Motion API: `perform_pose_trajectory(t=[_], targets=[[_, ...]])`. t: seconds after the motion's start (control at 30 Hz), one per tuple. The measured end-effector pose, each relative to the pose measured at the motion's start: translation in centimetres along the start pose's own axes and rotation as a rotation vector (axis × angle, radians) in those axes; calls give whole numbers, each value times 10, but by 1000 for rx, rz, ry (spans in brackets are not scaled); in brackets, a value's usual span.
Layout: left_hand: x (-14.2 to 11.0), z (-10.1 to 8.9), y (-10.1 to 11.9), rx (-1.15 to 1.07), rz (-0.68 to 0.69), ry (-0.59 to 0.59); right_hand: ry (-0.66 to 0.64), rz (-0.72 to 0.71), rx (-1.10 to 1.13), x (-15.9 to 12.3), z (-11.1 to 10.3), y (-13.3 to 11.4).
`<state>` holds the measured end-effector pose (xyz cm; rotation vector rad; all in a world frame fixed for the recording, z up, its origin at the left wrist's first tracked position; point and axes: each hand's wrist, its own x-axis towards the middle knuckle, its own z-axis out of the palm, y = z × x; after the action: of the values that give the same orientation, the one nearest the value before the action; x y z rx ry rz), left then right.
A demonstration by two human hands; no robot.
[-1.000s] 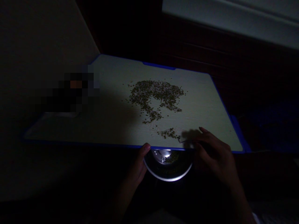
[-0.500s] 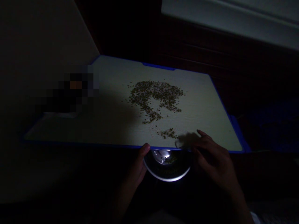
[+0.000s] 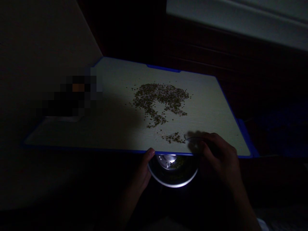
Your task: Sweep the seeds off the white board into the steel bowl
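Observation:
A pale board with a blue rim (image 3: 115, 128) lies in front of me in dim light. A large heap of small dark seeds (image 3: 160, 99) is spread over its middle, and a small cluster of seeds (image 3: 172, 138) lies near the front edge. Just below that edge sits a shiny metal bowl (image 3: 173, 173) with some seeds inside. My left hand (image 3: 141, 170) grips the bowl's left rim. My right hand (image 3: 216, 154) rests on the board's front edge right of the small cluster, fingers curled round a small thin object I cannot make out.
A dark blurred-out object (image 3: 69, 96) sits on the board's left part. A pale wall (image 3: 36, 48) rises to the left, and a light ledge (image 3: 235, 22) runs across the top right. Everything around the board is in deep shadow.
My right hand's fingers have curled in and shifted slightly left toward the small seed cluster. My left hand and the bowl have stayed put.

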<state>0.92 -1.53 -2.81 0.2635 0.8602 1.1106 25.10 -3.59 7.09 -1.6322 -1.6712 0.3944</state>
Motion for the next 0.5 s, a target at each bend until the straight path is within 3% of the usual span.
perform_pose_trajectory(t=[0.33,0.5], targets=[[-1,2,2,22,6,1,-128,-137,24,20,-9,5],[-1,1,1,34,12,-12,-104,-157,19,22,-12,4]])
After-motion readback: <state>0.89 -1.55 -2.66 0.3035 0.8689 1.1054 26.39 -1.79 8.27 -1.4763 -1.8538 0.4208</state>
